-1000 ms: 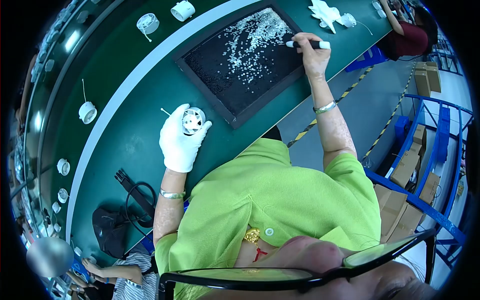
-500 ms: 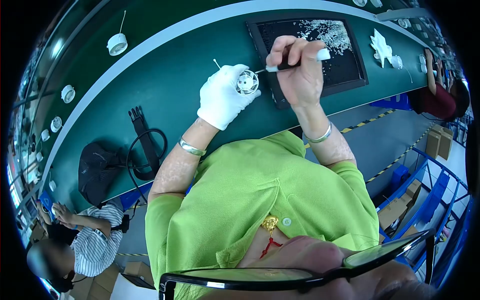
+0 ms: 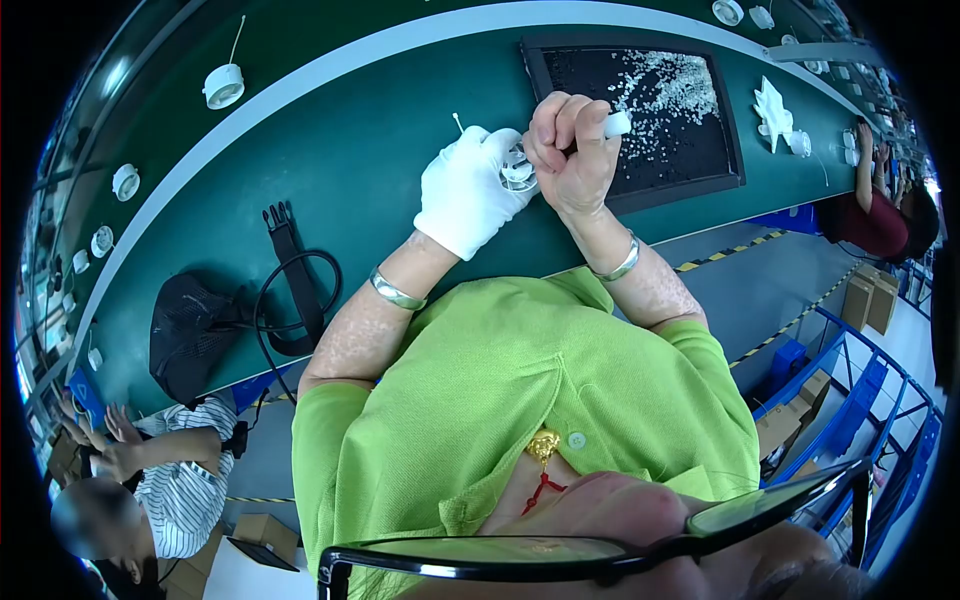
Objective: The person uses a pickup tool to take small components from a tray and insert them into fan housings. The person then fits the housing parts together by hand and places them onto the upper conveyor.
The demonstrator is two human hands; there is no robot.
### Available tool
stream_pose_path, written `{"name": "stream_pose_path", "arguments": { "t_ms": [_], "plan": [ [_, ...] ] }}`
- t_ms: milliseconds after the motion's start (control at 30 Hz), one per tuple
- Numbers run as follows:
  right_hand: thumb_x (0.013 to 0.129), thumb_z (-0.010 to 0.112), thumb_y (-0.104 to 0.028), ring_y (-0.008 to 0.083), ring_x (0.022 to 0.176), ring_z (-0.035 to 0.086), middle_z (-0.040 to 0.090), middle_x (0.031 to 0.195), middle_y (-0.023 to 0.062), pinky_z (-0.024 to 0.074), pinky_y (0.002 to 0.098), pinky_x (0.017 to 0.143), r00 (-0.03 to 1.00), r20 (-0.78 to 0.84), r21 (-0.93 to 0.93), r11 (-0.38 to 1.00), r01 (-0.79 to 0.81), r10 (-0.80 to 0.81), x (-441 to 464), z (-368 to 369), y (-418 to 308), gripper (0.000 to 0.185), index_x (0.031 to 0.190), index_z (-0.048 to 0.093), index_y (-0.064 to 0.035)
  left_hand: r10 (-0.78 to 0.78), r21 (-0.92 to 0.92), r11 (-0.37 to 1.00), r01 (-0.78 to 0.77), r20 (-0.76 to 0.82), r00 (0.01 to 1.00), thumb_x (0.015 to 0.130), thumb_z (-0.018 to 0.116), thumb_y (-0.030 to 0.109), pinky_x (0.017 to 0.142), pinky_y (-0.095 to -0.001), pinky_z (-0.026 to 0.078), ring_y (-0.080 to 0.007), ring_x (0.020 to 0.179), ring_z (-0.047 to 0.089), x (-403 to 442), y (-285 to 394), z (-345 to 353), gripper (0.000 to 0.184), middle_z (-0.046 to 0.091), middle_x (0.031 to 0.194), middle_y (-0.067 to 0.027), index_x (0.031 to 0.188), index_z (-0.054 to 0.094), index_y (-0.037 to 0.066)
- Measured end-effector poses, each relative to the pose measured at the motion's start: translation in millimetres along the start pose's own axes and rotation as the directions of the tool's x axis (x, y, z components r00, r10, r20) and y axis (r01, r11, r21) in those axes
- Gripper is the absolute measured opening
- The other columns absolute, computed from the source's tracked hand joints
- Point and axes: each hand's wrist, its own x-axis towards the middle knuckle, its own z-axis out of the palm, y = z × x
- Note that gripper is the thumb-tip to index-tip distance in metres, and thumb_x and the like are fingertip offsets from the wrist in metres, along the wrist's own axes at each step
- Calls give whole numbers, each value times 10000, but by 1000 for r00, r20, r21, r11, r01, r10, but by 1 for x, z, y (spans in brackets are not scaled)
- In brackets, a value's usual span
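Note:
My left hand point(image 3: 462, 190), in a white glove, is closed around a round white spoked part point(image 3: 518, 170). A short white lead point(image 3: 458, 123) sticks up behind the glove. My bare right hand point(image 3: 575, 150) is closed on a slim hand tool point(image 3: 617, 124), whose white rear end shows past the fingers. The tool's tip is hidden behind my fingers, close against the spoked part. Both hands are nearly touching over the green table point(image 3: 370, 130), at the near left edge of a black tray point(image 3: 738, 160) of small clear pieces point(image 3: 680, 85).
A white cylindrical unit point(image 3: 223, 86) with a wire stands at the upper left. A black bag point(image 3: 190, 335) with a strap lies on the left. Right of the tray lies a white glove point(image 3: 770, 112). Other people sit at left point(image 3: 185, 480) and right point(image 3: 875, 215).
My right hand has moved left and down, bringing the tool against the spoked part. My left hand has shifted slightly right. The person at left has moved their hands.

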Motion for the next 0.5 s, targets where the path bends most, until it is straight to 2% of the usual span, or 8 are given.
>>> {"name": "stream_pose_path", "arguments": {
  "t_ms": [167, 200, 233, 267, 300, 333, 400, 500],
  "plan": [
    [921, 595, -165, 102, 457, 309, 539, 639, 88, 270, 223, 419, 996, 80, -264, 963, 56, -36, -5, 6, 6, 386, 588, 445, -39, -76, 80, 995, 65, 137, 988, 806, 647, 258, 615, -332, 469, -230, 653, 550, 0, -1, -1, 190, 539, 799, -67, 911, 593, 109],
    [902, 604, -137, 107, 460, 318, 543, 632, 85, 277, 226, 422, 986, 140, -387, 912, 137, -89, -5, 10, 6, 368, 583, 454, -32, -120, -345, 922, 173, 170, 978, 838, 609, 254, 632, -327, 457, -216, 664, 535, -5, -13, 16, 160, 533, 798, -62, 900, 580, 110],
    [883, 613, -110, 113, 463, 327, 547, 625, 83, 285, 229, 426, 970, 204, -498, 839, 218, -131, -5, 15, 7, 351, 578, 463, -25, -145, -699, 667, 258, 217, 965, 869, 570, 251, 649, -322, 445, -203, 675, 520, -11, -27, 35, 142, 528, 797, -57, 890, 567, 110],
    [865, 622, -82, 118, 466, 336, 552, 618, 80, 292, 233, 430, 949, 268, -593, 749, 297, -164, -6, 19, 6, 334, 573, 472, -17, -146, -910, 278, 306, 275, 950, 901, 532, 247, 666, -317, 433, -190, 686, 504, -17, -39, 54, 140, 523, 796, -52, 879, 554, 111],
    [846, 632, -55, 124, 469, 345, 556, 610, 78, 299, 236, 434, 923, 335, -673, 639, 374, -187, -6, 20, 7, 319, 568, 482, -10, -119, -938, -167, 303, 325, 938, 932, 493, 243, 682, -312, 421, -176, 696, 489, -19, -44, 61, 154, 517, 794, -46, 868, 541, 112],
    [846, 632, -55, 124, 469, 345, 556, 610, 78, 299, 236, 434, 924, 335, -673, 639, 372, -186, -6, 21, 8, 319, 568, 482, -10, -121, -938, -168, 303, 325, 938, 932, 493, 243, 682, -312, 421, -176, 696, 489, -17, -43, 59, 154, 517, 794, -46, 868, 541, 112],
    [830, 642, -38, 129, 477, 364, 559, 601, 74, 309, 244, 441, 919, 349, -697, 603, 387, -184, -6, 21, 9, 288, 578, 508, 2, -128, -930, 213, 299, 277, 952, 922, 497, 256, 685, -323, 435, -185, 703, 512, -14, -40, 56, 168, 530, 802, -54, 874, 548, 103],
    [814, 652, -22, 135, 485, 383, 563, 592, 70, 320, 251, 448, 914, 363, -720, 568, 399, -182, -8, 22, 9, 258, 588, 534, 14, -101, -669, 711, 218, 210, 972, 906, 503, 274, 690, -338, 455, -199, 712, 547, -11, -32, 47, 194, 549, 813, -65, 881, 559, 89]
  ]
}}
